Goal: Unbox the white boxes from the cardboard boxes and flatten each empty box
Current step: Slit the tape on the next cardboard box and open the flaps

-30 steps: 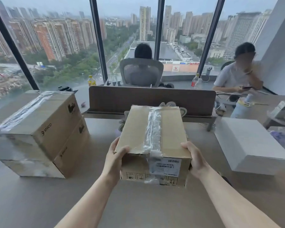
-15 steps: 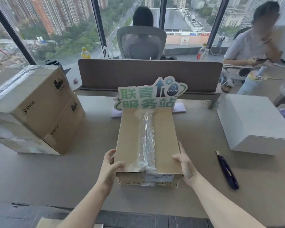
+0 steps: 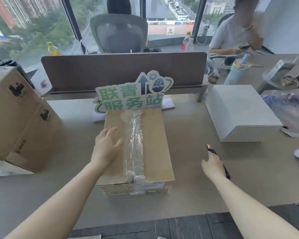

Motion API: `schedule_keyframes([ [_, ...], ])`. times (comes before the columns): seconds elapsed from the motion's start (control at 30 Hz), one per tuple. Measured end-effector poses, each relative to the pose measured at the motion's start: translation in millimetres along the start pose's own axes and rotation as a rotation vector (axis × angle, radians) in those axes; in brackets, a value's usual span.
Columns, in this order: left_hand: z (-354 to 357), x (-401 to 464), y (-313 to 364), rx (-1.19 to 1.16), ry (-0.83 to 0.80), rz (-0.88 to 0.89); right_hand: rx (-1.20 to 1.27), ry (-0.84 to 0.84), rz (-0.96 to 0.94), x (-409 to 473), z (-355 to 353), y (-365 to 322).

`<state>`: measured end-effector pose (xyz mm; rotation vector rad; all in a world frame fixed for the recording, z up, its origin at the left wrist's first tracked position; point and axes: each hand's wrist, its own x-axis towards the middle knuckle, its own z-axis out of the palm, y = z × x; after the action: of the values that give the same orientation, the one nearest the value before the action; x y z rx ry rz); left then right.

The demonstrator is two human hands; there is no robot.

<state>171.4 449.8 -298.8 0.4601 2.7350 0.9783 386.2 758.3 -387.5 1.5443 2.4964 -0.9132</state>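
My left hand (image 3: 107, 145) lies flat, fingers spread, steadying the taped cardboard box (image 3: 138, 149) while my right hand (image 3: 213, 165) fingers close on the box cutter (image 3: 219, 161); I should slit only the tape (image 3: 135, 144), shallowly.

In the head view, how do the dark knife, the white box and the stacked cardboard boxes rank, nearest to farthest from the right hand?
1. dark knife: under the right hand.
2. white box: behind it, right.
3. stacked cardboard boxes: far left.
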Motion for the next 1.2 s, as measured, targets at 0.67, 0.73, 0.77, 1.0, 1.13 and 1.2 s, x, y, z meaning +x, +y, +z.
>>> schedule_keyframes([
  [0.67,40,7,-4,0.426,-0.027,0.011,0.054,-0.031,-0.055,46,8,-8],
  [0.73,37,7,-1,0.426,-0.050,0.006,0.156,-0.058,-0.148,41,-3,-42],
  [0.77,34,8,0,0.422,-0.061,0.004,0.203,-0.070,-0.200,38,-10,-61],
  [1.0,7,47,7,0.339,-0.078,0.025,0.080,-0.156,-0.609,25,-41,-200],
  [1.13,-3,89,9,0.291,-0.071,0.100,-0.207,-0.128,-0.722,33,-38,-255],
  [1.2,-5,112,10,0.301,-0.061,0.167,-0.373,-0.113,-0.735,41,-38,-277],
])
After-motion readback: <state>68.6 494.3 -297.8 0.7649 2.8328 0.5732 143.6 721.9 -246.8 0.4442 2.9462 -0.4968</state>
